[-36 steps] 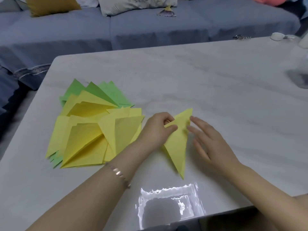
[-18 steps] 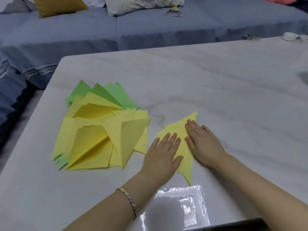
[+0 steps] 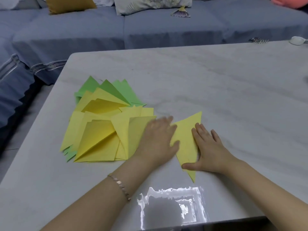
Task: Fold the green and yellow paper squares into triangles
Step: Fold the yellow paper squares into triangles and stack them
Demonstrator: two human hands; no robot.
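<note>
While both hands lie flat on it, the yellow triangle [image 3: 185, 139] rests on the table [image 3: 225, 77], just right of the pile [image 3: 100, 130]. Its long point aims at the near edge and its other tip aims away to the right. The left hand [image 3: 158, 140] is blurred. Its fingers look straight and close together, pressing the triangle's left edge, and the hand overlaps the pile's right border in this view. The right hand [image 3: 210, 147] presses the triangle's right edge, fingers straight and slightly spread, thumb stretched across the narrow lower tip. Neither hand curls round the paper. The pile is made of folded yellow pieces fanned over green ones [image 3: 108, 90], which show at the far side and at the near left corner. A bracelet [image 3: 120, 185] sits on the left wrist. Glare [image 3: 171, 205] shines on the table near its front edge. Beyond the table stands a blue sofa [image 3: 158, 30] with cushions [image 3: 70, 4].
</note>
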